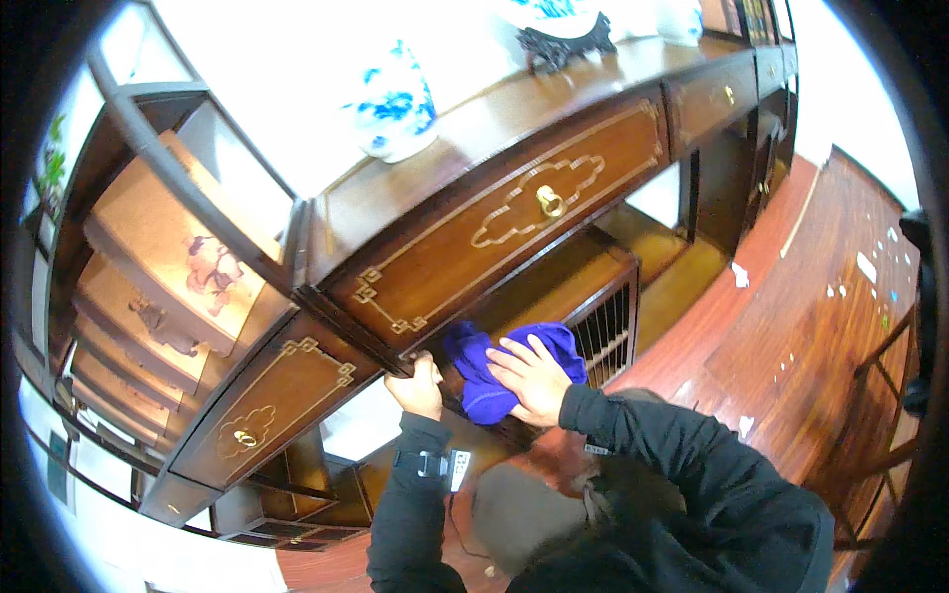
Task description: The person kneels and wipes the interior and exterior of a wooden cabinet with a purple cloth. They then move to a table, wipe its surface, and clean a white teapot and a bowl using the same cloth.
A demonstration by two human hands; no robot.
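My left hand grips the dark wooden upright of a display cabinet, just below the corner of a drawer. My right hand lies spread over a bunched purple cloth and presses it against the wooden shelf area under the drawer. The cloth covers the near end of a low compartment with a spindle-barred front. Above both hands is a closed drawer front with inlaid line decoration and a brass pull.
A blue-and-white porcelain vase stands on the cabinet top, with a dark carved stand farther right. Boxes or books with printed figures fill the left shelf. White scraps litter the wood floor. A dark chair is at right.
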